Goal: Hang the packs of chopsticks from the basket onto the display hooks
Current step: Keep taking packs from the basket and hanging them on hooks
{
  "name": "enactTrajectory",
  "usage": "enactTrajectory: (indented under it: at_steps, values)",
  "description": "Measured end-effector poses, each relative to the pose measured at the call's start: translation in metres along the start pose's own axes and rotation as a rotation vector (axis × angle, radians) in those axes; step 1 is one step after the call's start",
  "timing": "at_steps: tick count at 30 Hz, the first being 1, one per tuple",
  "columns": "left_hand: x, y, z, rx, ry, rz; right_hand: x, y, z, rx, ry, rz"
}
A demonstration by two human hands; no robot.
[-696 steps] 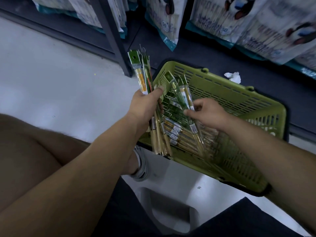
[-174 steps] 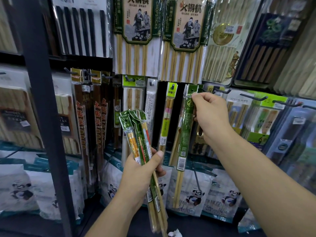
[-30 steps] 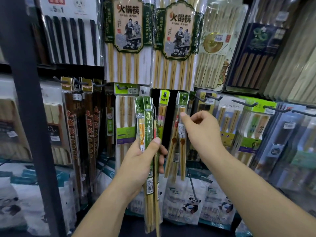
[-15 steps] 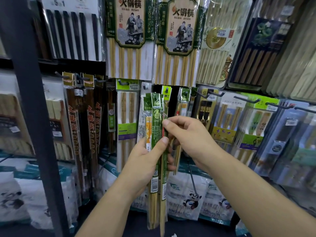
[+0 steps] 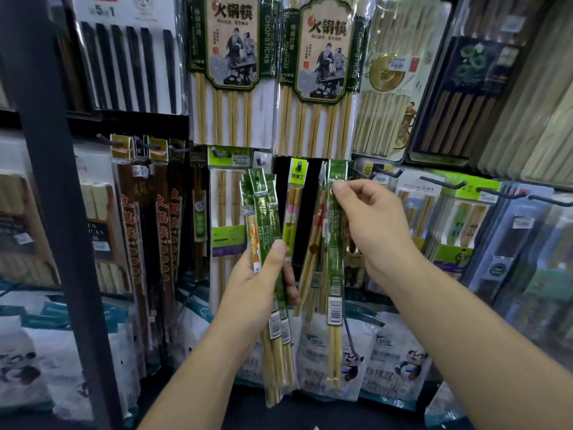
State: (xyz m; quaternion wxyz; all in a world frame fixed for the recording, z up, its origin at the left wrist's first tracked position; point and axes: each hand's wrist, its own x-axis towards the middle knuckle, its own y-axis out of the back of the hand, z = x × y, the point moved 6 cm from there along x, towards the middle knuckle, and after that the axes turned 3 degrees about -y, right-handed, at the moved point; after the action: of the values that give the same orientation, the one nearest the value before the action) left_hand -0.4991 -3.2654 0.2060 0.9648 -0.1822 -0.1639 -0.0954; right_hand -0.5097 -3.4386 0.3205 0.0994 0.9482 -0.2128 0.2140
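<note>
The left hand (image 5: 257, 290) grips a bundle of green chopstick packs (image 5: 266, 218) around its middle, thumb across the front. The bundle stands upright, leaning slightly. Just right of the bundle, the right hand (image 5: 372, 225) pinches the top of a single green pack (image 5: 335, 262) between thumb and forefinger. This pack hangs straight down in front of other hanging packs; whether it sits on a hook cannot be told. Further right of the bundle, dark hooks (image 5: 446, 183) stick out over more packs. Above the bundle hang two large packs of pale chopsticks (image 5: 322, 72). Well left of the bundle stands a dark shelf post (image 5: 52, 181).
</note>
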Motion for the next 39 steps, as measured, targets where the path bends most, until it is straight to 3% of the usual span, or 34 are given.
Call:
enactTrajectory:
  at_steps: [13,22,25,29,34,39]
  values:
    - [-0.003,-0.005,-0.003,-0.033,0.053,-0.035,0.008,-0.004,0.01,-0.053,-0.112,0.05]
    - [-0.006,-0.01,-0.003,-0.178,0.103,-0.051,-0.004,0.002,0.007,-0.153,0.017,0.126]
    - [-0.006,-0.013,-0.006,-0.214,0.11,-0.095,-0.015,-0.012,-0.005,-0.175,0.123,0.009]
    - [-0.006,-0.019,-0.003,-0.16,0.07,-0.168,-0.023,-0.035,-0.006,-0.197,0.094,-0.21]
    - [-0.009,-0.019,0.001,-0.122,0.014,-0.196,-0.021,-0.037,0.001,-0.123,-0.03,-0.249]
    - [-0.008,-0.017,0.005,-0.058,-0.029,-0.144,-0.025,-0.035,-0.002,-0.19,0.047,-0.264]
